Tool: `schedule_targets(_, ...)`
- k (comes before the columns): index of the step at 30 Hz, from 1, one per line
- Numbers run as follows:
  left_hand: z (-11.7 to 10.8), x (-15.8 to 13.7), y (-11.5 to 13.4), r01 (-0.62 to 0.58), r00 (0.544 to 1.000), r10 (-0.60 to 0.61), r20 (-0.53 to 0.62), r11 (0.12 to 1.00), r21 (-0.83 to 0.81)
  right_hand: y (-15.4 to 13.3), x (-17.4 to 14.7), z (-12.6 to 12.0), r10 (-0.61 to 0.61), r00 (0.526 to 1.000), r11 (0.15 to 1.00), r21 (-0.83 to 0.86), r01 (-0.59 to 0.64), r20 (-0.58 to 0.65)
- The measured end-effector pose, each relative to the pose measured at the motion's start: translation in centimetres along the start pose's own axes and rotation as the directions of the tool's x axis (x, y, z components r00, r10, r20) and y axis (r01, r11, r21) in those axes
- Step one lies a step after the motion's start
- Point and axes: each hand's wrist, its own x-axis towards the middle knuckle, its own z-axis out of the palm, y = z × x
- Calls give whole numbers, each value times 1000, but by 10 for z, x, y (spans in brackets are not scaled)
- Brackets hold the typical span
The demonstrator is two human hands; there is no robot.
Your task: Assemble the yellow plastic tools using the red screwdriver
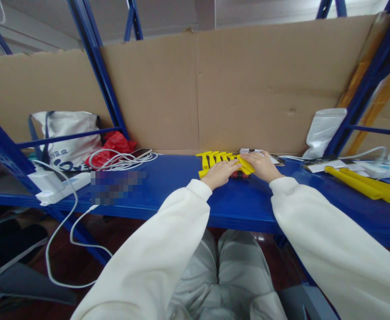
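Observation:
Both of my hands rest on a cluster of yellow T-shaped plastic pieces (215,156) lying on the blue metal shelf (181,186). My left hand (219,173) lies flat over the near pieces, fingers pointing right. My right hand (261,165) grips a yellow piece (246,165) at the cluster's right end. A small dark red object (239,175) peeks out under the hands. Whether the pieces are joined together is hidden by my fingers.
A cardboard wall (248,89) backs the shelf. Left: white bag (68,138), red bag (114,144), coiled white cables (121,160), white power strip (61,189). Right: long yellow bars (364,184), silver pouch (324,129), another power strip (381,169). Blue rack posts (98,71) stand around.

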Motion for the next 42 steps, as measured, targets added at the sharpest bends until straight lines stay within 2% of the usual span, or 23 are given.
schedule_targets(5, 4, 1, -2, 10, 1000, -10, 18, 1000, 5, 1, -2, -2, 14, 999, 999, 41, -12, -35)
schedule_targets(7, 4, 1, -3, 17, 1000, -17, 22, 1000, 4, 2, -1, 0, 68, 996, 993, 98, -62, -60)
schedule_targets(9, 4, 1, -3, 38, 999, -38, 22, 999, 5, 4, 1, 6, 178, 982, 970, 179, -164, -63)
schedule_targets(12, 2, 1, -5, 85, 996, -85, 15, 996, 3, 9, 3, 17, 397, 918, 861, 344, -376, 10)
schedule_targets(14, 2, 1, -7, 109, 994, -109, 11, 994, -5, 12, 3, 23, 516, 849, 741, 436, -510, 116)
schedule_targets(16, 2, 1, -8, 127, 992, -127, 10, 992, -14, 16, 2, 29, 587, 779, 650, 444, -616, 221)
schedule_targets(19, 3, 1, -9, 147, 989, -147, 13, 989, -30, 17, 0, 33, 643, 712, 619, 355, -700, 283)
schedule_targets(22, 3, 1, -8, 150, 989, -149, 9, 988, -48, 16, 0, 36, 656, 687, 627, 281, -726, 311)
schedule_targets(25, 1, 1, -6, 150, 989, -150, 15, 987, -56, 15, 0, 37, 625, 698, 682, 192, -706, 348)
schedule_targets(29, -2, 1, -4, 167, 986, -165, 31, 985, -53, 17, -1, 37, 501, 801, 813, 138, -565, 329)
schedule_targets(31, -2, 1, -3, 169, 985, -167, 34, 984, -54, 18, -2, 36, 447, 833, 851, 131, -509, 326)
schedule_targets(36, -1, 2, -3, 160, 987, -159, 21, 985, -64, 16, -2, 34, 444, 814, 854, 98, -511, 374)
schedule_targets(42, 2, 2, -7, 139, 990, -138, 13, 989, -59, 20, -4, 39, 425, 819, 860, 111, -499, 387)
